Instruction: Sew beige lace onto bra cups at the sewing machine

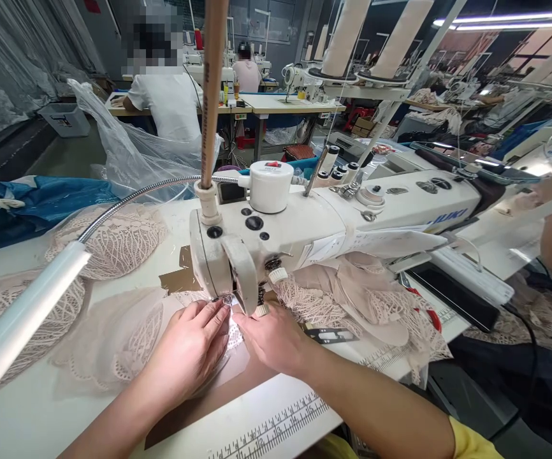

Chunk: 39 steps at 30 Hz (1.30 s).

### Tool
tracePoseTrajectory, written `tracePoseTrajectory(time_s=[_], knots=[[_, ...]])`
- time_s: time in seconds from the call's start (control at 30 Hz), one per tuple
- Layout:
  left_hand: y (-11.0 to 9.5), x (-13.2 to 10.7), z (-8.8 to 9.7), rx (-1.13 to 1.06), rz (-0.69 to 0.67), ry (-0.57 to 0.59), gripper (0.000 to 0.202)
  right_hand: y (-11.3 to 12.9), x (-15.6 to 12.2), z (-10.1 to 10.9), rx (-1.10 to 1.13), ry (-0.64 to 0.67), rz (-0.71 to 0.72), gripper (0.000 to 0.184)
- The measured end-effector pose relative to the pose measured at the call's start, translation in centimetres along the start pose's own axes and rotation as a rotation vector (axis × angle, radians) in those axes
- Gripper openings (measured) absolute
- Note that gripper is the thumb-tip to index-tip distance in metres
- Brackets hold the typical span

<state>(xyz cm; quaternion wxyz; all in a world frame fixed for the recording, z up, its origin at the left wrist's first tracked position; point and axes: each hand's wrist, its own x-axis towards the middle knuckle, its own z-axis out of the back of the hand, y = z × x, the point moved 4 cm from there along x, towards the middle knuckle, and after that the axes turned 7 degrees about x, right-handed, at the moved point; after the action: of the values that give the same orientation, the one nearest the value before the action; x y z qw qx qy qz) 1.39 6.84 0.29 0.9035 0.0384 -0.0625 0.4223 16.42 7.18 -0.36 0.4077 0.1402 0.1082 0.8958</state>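
A white sewing machine [305, 217] stands across the table, its needle area lit. My left hand [192, 341] presses with its fingers together on a piece of beige lace fabric [234, 335], just left of the needle. Close by on the right, my right hand [273, 335] has its fingers closed at the edge of that fabric, under the machine head. The machine head partly hides the fingertips. Beige lace cups [108, 245] lie to the left of my hands. More beige lace pieces [347, 293] are heaped under the machine arm.
A lamp tube [30, 319] on a flexible neck reaches over the table's left side. A printed ruler [276, 433] runs along the front edge. Red-handled scissors [431, 315] and a black phone-like object [452, 296] lie right. Thread cones [345, 38] stand behind; a person in white [168, 105] sits beyond.
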Motion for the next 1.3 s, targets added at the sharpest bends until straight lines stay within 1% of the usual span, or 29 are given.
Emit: tracePoseTrajectory(time_s=[0.17,0.3,0.43,0.57,0.63,0.77,0.87,0.93,1.1,1.3], knots=[[-0.4,-0.1,0.5,0.004,-0.038,-0.019,0.034,0.0,-0.4,0.4,0.023,-0.014,0.066,0.015],[-0.6,-0.1,0.4,0.014,-0.044,-0.028,0.034,0.1,-0.5,0.4,0.013,-0.013,0.085,0.013],[0.0,0.0,0.2,0.009,-0.051,-0.016,0.034,0.2,-0.3,-0.1,-0.007,0.013,0.057,0.018],[0.7,0.2,0.3,0.015,-0.076,0.049,0.027,0.1,-0.3,-0.3,0.011,0.014,0.024,0.026],[1.0,0.2,0.5,0.027,-0.082,0.057,0.024,0.0,-0.4,-0.2,0.016,0.002,0.027,0.028],[0.9,0.1,0.7,0.032,-0.100,0.015,0.025,0.0,-0.7,0.1,0.031,-0.001,0.066,0.024],[0.6,0.0,0.6,0.028,-0.129,0.009,0.029,0.1,-0.8,0.2,0.039,0.002,0.113,0.018],[0.5,0.0,0.6,0.021,-0.125,0.003,0.031,0.2,-0.9,0.1,0.043,0.009,0.125,0.018],[0.7,0.2,0.9,-0.009,-0.092,-0.013,0.030,0.2,-0.8,-0.2,0.065,0.054,0.097,0.019],[1.8,0.8,0.5,0.018,-0.068,-0.009,0.025,0.4,0.1,-0.3,0.038,0.053,0.016,0.031]])
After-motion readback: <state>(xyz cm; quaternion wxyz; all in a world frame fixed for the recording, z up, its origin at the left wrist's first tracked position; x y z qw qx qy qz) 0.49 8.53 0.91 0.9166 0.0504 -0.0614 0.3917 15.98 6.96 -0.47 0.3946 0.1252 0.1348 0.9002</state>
